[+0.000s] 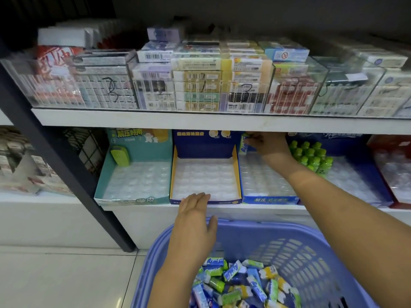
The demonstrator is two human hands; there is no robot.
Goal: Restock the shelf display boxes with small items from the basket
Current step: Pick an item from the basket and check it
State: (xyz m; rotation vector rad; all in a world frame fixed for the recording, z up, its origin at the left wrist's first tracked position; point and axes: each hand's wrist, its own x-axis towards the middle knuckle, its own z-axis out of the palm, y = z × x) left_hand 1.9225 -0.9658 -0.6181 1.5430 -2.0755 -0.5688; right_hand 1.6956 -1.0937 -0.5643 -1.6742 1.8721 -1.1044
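A lilac plastic basket [295, 245] at the bottom holds several small wrapped items [240, 283] in blue, green and yellow. On the lower shelf stand open display boxes with clear blister trays: a teal box [133, 181] with one green item [120, 155], a dark blue box with a yellow rim [205, 176], and a blue box [264, 181]. My right hand [265, 143] reaches to the back of the blue box and pinches a small blue-and-green item [244, 144]. My left hand [195, 216] hovers flat, fingers straight, over the basket's far rim, its fingertips near the dark blue box's front edge.
Green bottle-shaped items [311, 155] fill the back of a further blue box. A red box [391, 170] stands at far right. The upper shelf [200, 121] carries clear bins of packets and overhangs the display boxes. A black post [66, 156] slants at left above the tiled floor.
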